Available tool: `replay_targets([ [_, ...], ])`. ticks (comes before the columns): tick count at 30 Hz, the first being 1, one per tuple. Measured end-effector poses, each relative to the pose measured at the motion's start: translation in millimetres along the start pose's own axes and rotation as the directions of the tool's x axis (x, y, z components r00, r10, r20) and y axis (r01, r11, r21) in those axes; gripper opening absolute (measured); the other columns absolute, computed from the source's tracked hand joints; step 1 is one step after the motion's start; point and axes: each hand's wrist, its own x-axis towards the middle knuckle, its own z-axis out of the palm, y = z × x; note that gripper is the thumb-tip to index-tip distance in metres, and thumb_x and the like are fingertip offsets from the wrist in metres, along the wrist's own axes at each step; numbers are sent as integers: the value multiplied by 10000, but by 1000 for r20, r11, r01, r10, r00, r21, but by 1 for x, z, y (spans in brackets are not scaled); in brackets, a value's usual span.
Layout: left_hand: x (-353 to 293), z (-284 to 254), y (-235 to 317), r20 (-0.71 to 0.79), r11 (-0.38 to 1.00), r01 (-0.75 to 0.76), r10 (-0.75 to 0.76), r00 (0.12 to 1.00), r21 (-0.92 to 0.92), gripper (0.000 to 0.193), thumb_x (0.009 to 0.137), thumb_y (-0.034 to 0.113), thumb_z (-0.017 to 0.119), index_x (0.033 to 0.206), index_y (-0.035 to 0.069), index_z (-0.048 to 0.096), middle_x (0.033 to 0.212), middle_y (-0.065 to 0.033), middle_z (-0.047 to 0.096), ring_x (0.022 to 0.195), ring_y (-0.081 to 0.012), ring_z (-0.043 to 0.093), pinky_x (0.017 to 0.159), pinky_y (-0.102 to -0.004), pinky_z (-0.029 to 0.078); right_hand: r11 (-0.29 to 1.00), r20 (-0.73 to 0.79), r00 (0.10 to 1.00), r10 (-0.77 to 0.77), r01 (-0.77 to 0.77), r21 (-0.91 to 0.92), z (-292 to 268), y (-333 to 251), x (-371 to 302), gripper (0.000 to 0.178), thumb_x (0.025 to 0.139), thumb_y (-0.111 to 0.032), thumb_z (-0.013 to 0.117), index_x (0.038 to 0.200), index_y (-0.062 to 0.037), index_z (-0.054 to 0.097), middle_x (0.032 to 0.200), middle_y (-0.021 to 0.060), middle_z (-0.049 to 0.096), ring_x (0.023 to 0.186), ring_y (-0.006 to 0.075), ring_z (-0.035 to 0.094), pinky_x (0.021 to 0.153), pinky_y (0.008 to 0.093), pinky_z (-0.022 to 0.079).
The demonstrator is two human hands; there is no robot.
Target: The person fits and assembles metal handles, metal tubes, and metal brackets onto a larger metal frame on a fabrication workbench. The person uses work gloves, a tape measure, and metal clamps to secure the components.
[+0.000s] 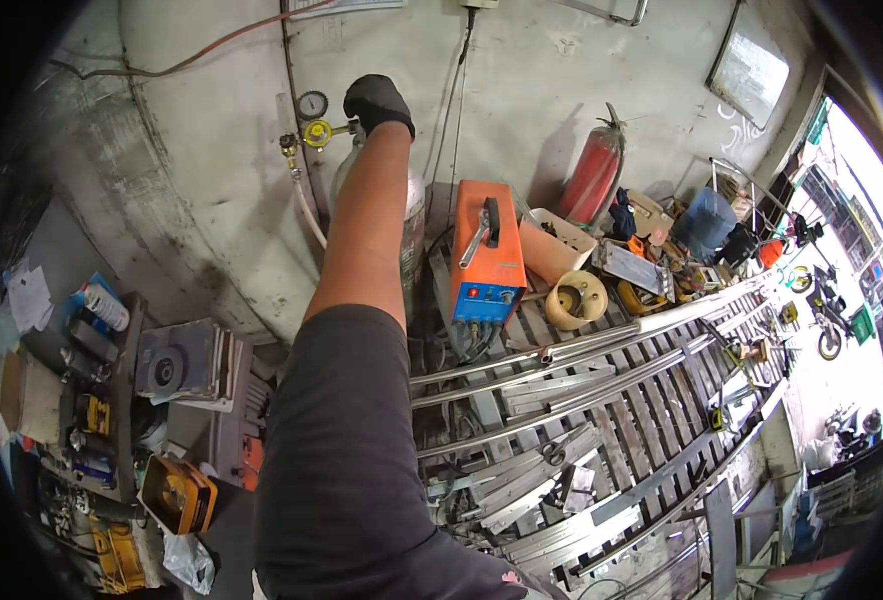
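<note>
My left hand [377, 103], in a black glove, reaches out at full arm's length to the top of a tall grey gas cylinder [414, 230]. Its fingers are curled over the cylinder's valve, which the glove mostly hides. Beside the hand, a regulator [318, 133] with a yellow-rimmed gauge is joined to the valve, and a dark-rimmed gauge [313, 105] sits above it. From the regulator's brass fitting a pale hose [309, 210] runs down behind my forearm. My arm covers much of the cylinder. My right hand is out of view.
Right of the cylinder stands an orange and blue welding machine [489, 245] with a wrench [476, 238] on top. A red fire extinguisher [594, 175] leans by the wall. Metal tubes [562, 372] lie across a slatted rack [652, 415]. Cluttered shelves [127, 400] stand left.
</note>
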Motion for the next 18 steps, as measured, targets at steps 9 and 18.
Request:
replay_targets([
  [9, -151, -14, 5, -210, 962, -273, 268, 940, 4, 644, 834, 442, 673, 1398, 138, 611, 1587, -134, 439, 1494, -415, 348, 1176, -546, 310, 947, -70, 997, 43, -19, 320, 140, 25, -76, 412, 985, -371, 630, 1039, 19, 750, 854, 191, 734, 813, 293, 727, 732, 460, 579],
  [18, -382, 28, -107, -260, 453, -783, 768, 586, -425, 645, 1013, 434, 582, 1488, 8, 487, 1509, -241, 513, 1358, -435, 492, 1138, -521, 383, 574, 350, 678, 647, -735, 361, 395, -14, -470, 452, 985, -428, 561, 900, -2, 686, 790, 166, 708, 703, 326, 714, 639, 486, 561],
])
